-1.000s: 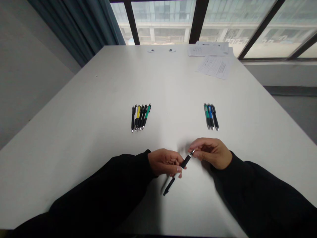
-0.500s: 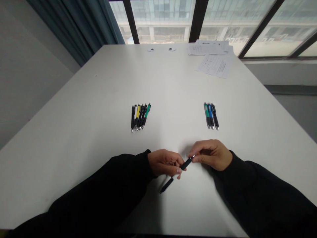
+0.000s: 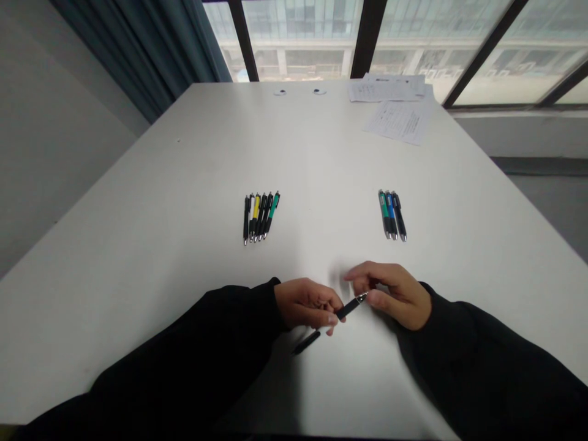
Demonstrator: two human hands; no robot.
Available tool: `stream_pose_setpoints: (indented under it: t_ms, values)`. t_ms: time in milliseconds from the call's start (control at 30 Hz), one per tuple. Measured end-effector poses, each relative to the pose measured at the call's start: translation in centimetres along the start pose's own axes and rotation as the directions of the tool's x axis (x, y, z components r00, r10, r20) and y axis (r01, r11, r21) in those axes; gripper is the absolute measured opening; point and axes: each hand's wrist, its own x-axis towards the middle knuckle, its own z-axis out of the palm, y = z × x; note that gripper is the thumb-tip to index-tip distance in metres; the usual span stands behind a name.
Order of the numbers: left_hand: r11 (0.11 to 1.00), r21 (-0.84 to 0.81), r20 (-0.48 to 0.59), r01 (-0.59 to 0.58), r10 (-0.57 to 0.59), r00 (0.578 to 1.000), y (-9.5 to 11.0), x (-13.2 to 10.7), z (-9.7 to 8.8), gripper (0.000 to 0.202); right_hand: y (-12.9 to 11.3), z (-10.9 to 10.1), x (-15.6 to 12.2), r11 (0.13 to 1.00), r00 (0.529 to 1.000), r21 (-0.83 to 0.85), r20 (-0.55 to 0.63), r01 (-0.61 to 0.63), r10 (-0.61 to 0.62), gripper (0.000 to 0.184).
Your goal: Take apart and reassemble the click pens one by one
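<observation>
Though clamped at mid-barrel in the grip of the left hand (image 3: 305, 303), a black pen (image 3: 350, 308) on a slant above the near part of the worktop (image 3: 138, 257), silver tip up toward the right, opposite end down toward the left. Only a fingertip pinch against a slip, by the look of it. Just beside the tip, the right hand (image 3: 395, 296), its grip apart and its fingers spread; contact with the pen impossible to tell. Main risks: a knock from those fingers, or too loose a pinch, and then a drop and a roll across the worktop, perhaps toward the six pens (image 3: 261, 217) left of centre or the three pens (image 3: 391, 215) farther right, both well apart from the hands.
</observation>
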Motion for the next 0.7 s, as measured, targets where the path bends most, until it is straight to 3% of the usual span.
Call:
stream_pose_setpoints:
  t_ms: [100, 233, 433, 600, 700]
  values:
    - [1.000, -0.009, 0.004, 0.016, -0.015, 1.000, -0.21, 0.03, -0.13, 0.045, -0.09, 0.02, -0.16, 0.998, 0.998, -0.011, -0.025, -0.058, 0.058, 0.021]
    - [1.000, -0.002, 0.016, -0.002, 0.002, 1.000, -0.29, 0.06, -0.21, 0.043, -0.34, 0.05, -0.03, 0.985, 0.999, -0.171, 0.001, -0.033, 0.034, 0.037]
    - [1.000, -0.012, 0.017, 0.005, -0.005, 1.000, -0.35, 0.12, -0.27, 0.044, -0.40, 0.14, -0.09, 0.991, 1.000, -0.130, 0.001, 0.011, -0.011, 0.020]
    - [1.000, -0.003, 0.020, -0.004, 0.004, 1.000, -0.22, 0.05, -0.29, 0.044, -0.09, 0.21, -0.11, 0.975, 0.999, -0.220, 0.030, 0.039, -0.033, 0.036]
    - [1.000, -0.028, 0.017, -0.001, 0.002, 1.000, -0.10, 0.02, -0.25, 0.043, -0.09, 0.13, -0.18, 0.987, 1.000, -0.160, 0.024, 0.014, -0.010, 0.025]
